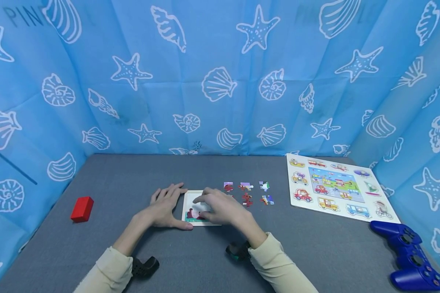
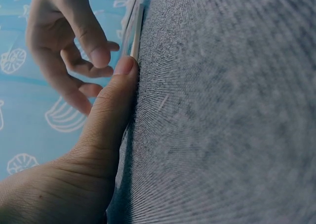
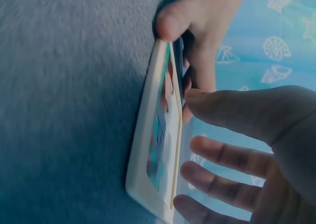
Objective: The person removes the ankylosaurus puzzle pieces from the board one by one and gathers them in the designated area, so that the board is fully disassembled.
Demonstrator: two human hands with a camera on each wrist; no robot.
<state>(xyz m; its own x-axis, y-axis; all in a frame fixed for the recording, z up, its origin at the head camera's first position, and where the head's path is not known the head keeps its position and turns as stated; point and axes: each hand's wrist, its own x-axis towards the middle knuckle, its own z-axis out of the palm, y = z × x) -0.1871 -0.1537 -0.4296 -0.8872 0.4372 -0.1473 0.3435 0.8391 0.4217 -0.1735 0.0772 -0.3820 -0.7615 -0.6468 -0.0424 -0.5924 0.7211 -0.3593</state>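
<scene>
A small white-rimmed puzzle tray point(image 1: 207, 224) lies on the table, with a red-and-green picture point(image 1: 191, 215) along its near part. My left hand point(image 1: 166, 207) steadies the tray's left side, its thumb at the near left corner and its fingers spread out. Over the tray hovers my right hand point(image 1: 220, 206), covering much of its right half. In the right wrist view, the thumb point(image 3: 217, 105) and fingers of that hand stand apart with nothing seen between them; whether the fingertips touch the tray I cannot tell.
Several loose jigsaw pieces point(image 1: 246, 186) lie right of the tray. A white vehicle puzzle board point(image 1: 295, 195) is at the back right, with a blue game controller point(image 1: 407, 256) nearer. At the left stands a red block point(image 1: 82, 209). A blue shell-patterned curtain point(image 1: 205, 114) surrounds the table.
</scene>
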